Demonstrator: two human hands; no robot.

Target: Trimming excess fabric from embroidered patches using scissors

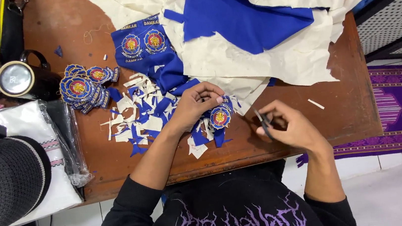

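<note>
- While the left hand (195,103) pinches a round embroidered patch (220,117) at its fingertips, scraps (141,112) lie beneath.
- The right hand (287,126), just beside, is curled around small scissors (264,123).
- Finished patches (81,88) sit far left.

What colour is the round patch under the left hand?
Blue-edged round patch with a red-and-gold centre, under the left hand; head view.

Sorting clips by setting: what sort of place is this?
Probably a small embroidery or tailoring workshop: a stack of round badges, blue and cream fabric scraps, and small scissors on a wooden table.
</note>
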